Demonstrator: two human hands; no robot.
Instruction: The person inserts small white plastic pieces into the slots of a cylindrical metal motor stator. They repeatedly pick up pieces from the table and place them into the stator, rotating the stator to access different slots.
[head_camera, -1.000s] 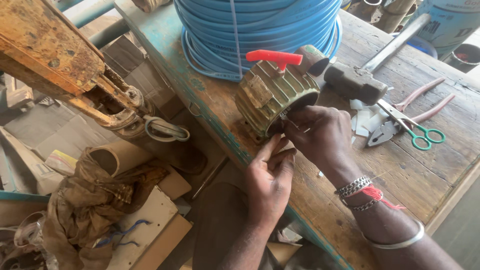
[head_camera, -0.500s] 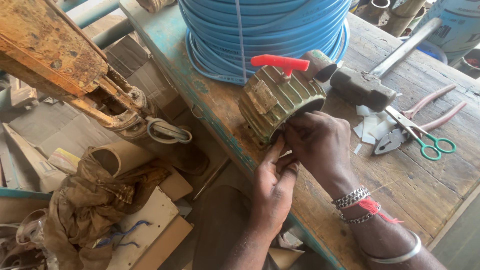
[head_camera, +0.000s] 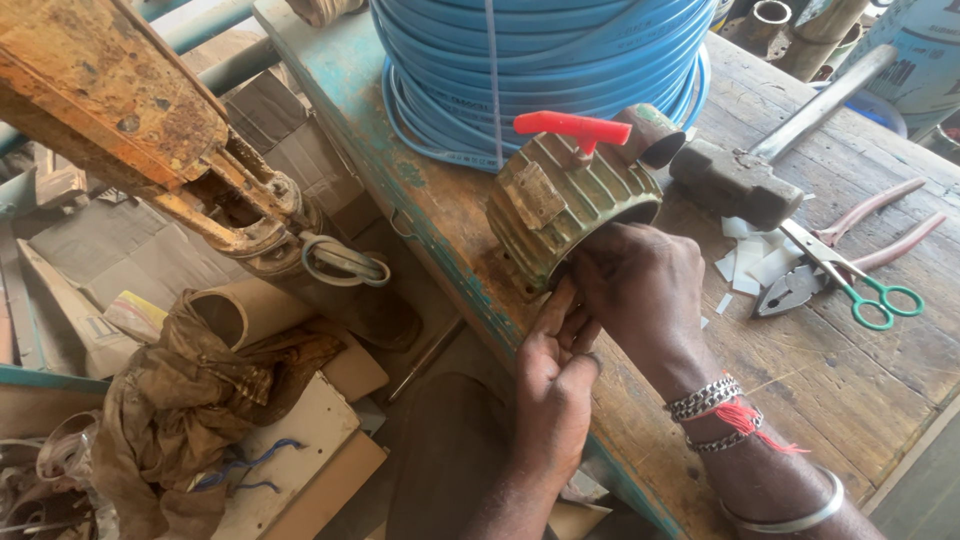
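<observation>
A: At the rim of the ribbed motor housing (head_camera: 570, 205), something small is pinched between the fingertips of both hands, though what it is cannot be told. The left hand (head_camera: 552, 385) is closed from below, and the right hand (head_camera: 640, 285) is curled over the housing's open mouth.

B: Where is the housing kept?

A: It is laid on its side at the edge of the wooden workbench (head_camera: 850, 370), just in front of the coil of blue hose (head_camera: 540, 60). A red-handled tool (head_camera: 570, 127) is rested on top of it. Farther right, a hammer (head_camera: 740, 175), pliers (head_camera: 830, 265) and green-handled scissors (head_camera: 870, 295) are laid apart from the hands.

B: Which step is judged to be in hand?

A: Fine work at the rim, probably. A steady pinch and a held housing are called for next.

B: And against half a second ago?

A: Little is changed; the same grip is kept, and the housing is unmoved.
</observation>
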